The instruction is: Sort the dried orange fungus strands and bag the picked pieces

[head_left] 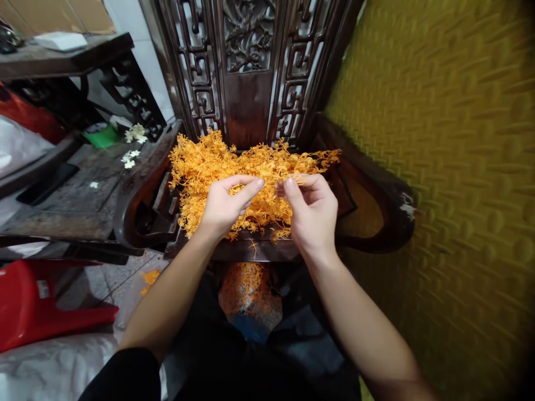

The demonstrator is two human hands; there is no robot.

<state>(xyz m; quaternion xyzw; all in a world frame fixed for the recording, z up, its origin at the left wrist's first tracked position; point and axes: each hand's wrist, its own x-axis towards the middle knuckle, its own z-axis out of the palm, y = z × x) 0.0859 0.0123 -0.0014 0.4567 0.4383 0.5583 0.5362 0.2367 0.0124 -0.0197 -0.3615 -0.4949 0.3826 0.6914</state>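
Note:
A heap of orange, branching plastic-looking sprigs (200, 161) covers the seat of a dark carved wooden chair (248, 106). Over the front of the heap, my left hand (225, 203) is closed, thumb and forefinger pinched together; whatever lies between those tips is too small to make out. Facing it a short gap away, my right hand (313, 209) pinches a thin orange sprig (300, 182), part of which shows past the thumb. One loose orange piece (253, 247) lies on the seat's front edge, between my wrists.
Curved chair arms (397, 217) flank the heap. A yellow textured surface (451, 139) rises at right. At left are a dark bench (71, 206) with a green roll (101, 135) and white blossoms (136, 133), and a red stool (25, 306). Orange bits litter the floor below the seat.

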